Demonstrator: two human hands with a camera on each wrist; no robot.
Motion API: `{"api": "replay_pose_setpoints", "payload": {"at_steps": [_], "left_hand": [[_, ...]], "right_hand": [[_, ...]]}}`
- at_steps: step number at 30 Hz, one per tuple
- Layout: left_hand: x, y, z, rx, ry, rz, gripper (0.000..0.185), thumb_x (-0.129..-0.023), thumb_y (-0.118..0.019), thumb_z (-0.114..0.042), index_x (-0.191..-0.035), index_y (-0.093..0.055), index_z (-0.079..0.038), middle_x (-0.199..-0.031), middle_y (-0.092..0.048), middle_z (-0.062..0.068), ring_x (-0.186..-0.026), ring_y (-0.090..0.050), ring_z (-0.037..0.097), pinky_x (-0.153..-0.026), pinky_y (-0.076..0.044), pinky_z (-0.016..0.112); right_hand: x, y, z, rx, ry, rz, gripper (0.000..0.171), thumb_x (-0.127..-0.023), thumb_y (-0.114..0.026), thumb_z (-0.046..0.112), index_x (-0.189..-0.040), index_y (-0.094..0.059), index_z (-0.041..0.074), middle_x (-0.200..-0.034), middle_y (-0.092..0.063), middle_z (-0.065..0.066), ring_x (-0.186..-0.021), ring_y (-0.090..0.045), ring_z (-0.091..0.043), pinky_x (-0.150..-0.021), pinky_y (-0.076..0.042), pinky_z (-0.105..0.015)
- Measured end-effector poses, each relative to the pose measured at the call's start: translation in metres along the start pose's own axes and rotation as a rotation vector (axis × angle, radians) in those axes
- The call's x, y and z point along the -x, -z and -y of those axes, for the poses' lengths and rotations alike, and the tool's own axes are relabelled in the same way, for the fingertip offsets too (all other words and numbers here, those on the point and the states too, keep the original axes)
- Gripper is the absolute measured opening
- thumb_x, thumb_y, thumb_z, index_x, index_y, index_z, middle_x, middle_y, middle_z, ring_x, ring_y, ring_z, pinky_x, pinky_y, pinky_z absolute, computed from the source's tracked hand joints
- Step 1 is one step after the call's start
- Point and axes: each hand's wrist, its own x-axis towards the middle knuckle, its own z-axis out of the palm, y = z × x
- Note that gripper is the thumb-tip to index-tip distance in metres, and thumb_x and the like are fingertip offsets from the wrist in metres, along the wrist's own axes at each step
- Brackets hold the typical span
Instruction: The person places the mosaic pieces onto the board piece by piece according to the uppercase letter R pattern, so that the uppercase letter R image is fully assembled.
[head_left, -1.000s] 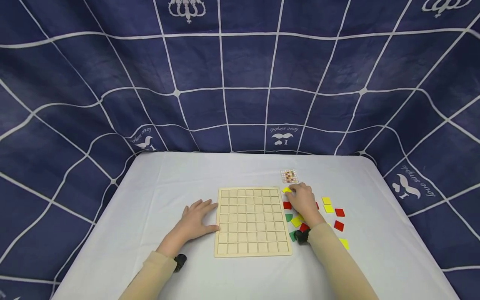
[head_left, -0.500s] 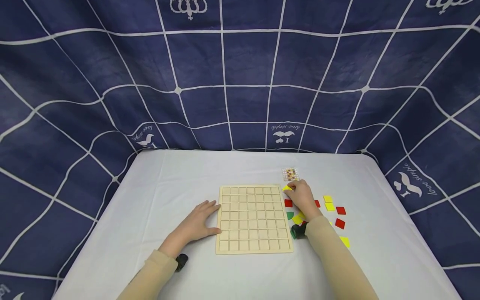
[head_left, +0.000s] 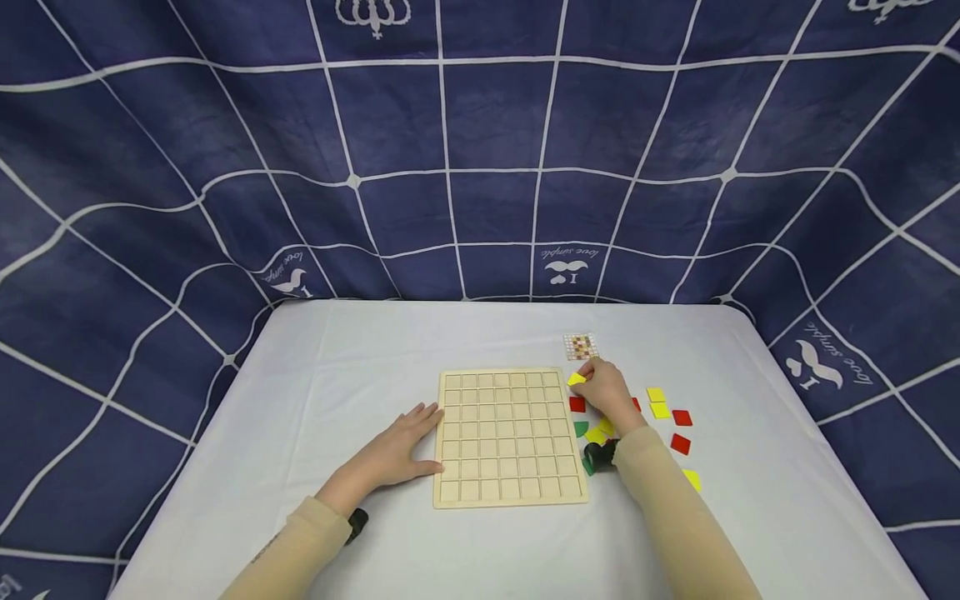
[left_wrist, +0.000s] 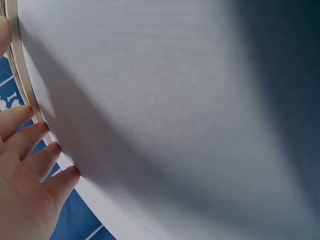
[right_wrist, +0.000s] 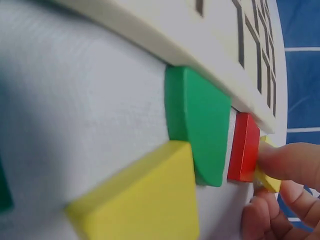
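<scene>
Navy grid-patterned backdrop cloth [head_left: 480, 150], white table [head_left: 315, 367]

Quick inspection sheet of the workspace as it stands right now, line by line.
Surface: white-covered table.
Job's things: yellow tile pinched at the far right corner of the wooden grid board, whose cells are all bare.
Clutter: red tile, green piece and more red and yellow tiles right of the board; pattern card beyond.
Grippers: right hand pinches the yellow tile; left hand rests flat at the board's left edge.
Cables: nothing seen.
Surroundings: navy backdrop with white lines.
</scene>
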Motion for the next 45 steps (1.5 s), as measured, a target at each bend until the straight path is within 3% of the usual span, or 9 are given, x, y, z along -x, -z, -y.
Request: {"api": "replay_pose_setpoints", "payload": {"at_steps": [8,13,15,20,22,28,35,45], "left_hand": [[0.0,-0.003,0.0,0.005,0.022,-0.01,0.087,-0.081,-0.079,-0.04,-0.15,-0.04,-0.005,-0.16,-0.032,0.011,-0.151,-0.024,0.032,-0.122,-0.024,0.052],[-0.001,-0.001,0.0,-0.002,0.026,-0.008,0.087,-0.081,-0.079,-0.04,-0.151,-0.039,-0.006,-0.161,-0.031,0.011,-0.151,-0.023,0.032,-0.122,-0.023,0.052],[-0.001,-0.001,0.0,-0.007,0.025,-0.01,0.087,-0.08,-0.079,-0.041,-0.15,-0.04,-0.006,-0.161,-0.031,0.011,-0.151,-0.023,0.032,-0.122,-0.023,0.052],[-0.002,0.0,-0.001,-0.009,0.021,0.001,0.087,-0.081,-0.078,-0.042,-0.151,-0.039,-0.007,-0.161,-0.03,0.01,-0.151,-0.022,0.032,-0.123,-0.022,0.052],[-0.002,0.0,-0.002,-0.002,0.016,0.004,0.087,-0.082,-0.078,-0.042,-0.151,-0.039,-0.007,-0.161,-0.03,0.01,-0.151,-0.022,0.032,-0.123,-0.022,0.052],[-0.002,0.0,-0.003,-0.007,0.016,0.007,0.086,-0.082,-0.078,-0.042,-0.151,-0.039,-0.007,-0.161,-0.03,0.01,-0.151,-0.023,0.032,-0.122,-0.024,0.052],[-0.003,0.001,-0.003,-0.007,0.034,0.01,0.086,-0.081,-0.078,-0.042,-0.151,-0.04,-0.008,-0.161,-0.031,0.01,-0.151,-0.023,0.032,-0.122,-0.024,0.052],[-0.004,-0.001,0.0,0.004,0.027,0.009,0.086,-0.082,-0.078,-0.042,-0.151,-0.04,-0.008,-0.16,-0.031,0.011,-0.151,-0.023,0.033,-0.122,-0.024,0.053]], "right_hand": [[0.008,-0.004,0.008,-0.067,0.075,-0.093,0.02,-0.089,-0.071,0.014,-0.102,-0.06,0.003,-0.091,-0.062,-0.012,-0.078,-0.055,-0.021,-0.065,-0.045,-0.024],[0.019,-0.011,0.029,-0.118,0.14,-0.183,0.015,-0.088,-0.071,0.015,-0.098,-0.066,0.004,-0.086,-0.064,-0.009,-0.075,-0.057,-0.02,-0.062,-0.046,-0.023],[0.024,-0.016,0.042,-0.159,0.164,-0.148,0.015,-0.087,-0.074,0.016,-0.097,-0.068,0.006,-0.086,-0.067,-0.007,-0.074,-0.061,-0.019,-0.062,-0.048,-0.024],[0.03,-0.039,0.067,-0.253,0.226,0.068,0.015,-0.086,-0.076,0.018,-0.096,-0.071,0.009,-0.082,-0.069,-0.004,-0.069,-0.065,-0.018,-0.06,-0.051,-0.024],[0.029,-0.049,0.073,-0.239,0.245,0.095,0.014,-0.086,-0.076,0.018,-0.095,-0.07,0.009,-0.08,-0.068,-0.003,-0.067,-0.063,-0.016,-0.06,-0.051,-0.024],[0.023,-0.071,0.08,-0.153,0.296,0.053,0.007,-0.087,-0.075,0.016,-0.089,-0.071,0.011,-0.078,-0.066,-0.001,-0.068,-0.057,-0.011,-0.064,-0.048,-0.024],[0.021,-0.083,0.089,-0.009,0.434,0.026,0.005,-0.087,-0.074,0.01,-0.091,-0.072,0.011,-0.081,-0.064,-0.001,-0.072,-0.055,-0.012,-0.066,-0.049,-0.025],[0.028,-0.084,0.093,0.051,0.433,0.031,0.014,-0.088,-0.072,0.009,-0.102,-0.076,0.006,-0.094,-0.061,-0.005,-0.085,-0.059,-0.017,-0.076,-0.054,-0.029]]}}
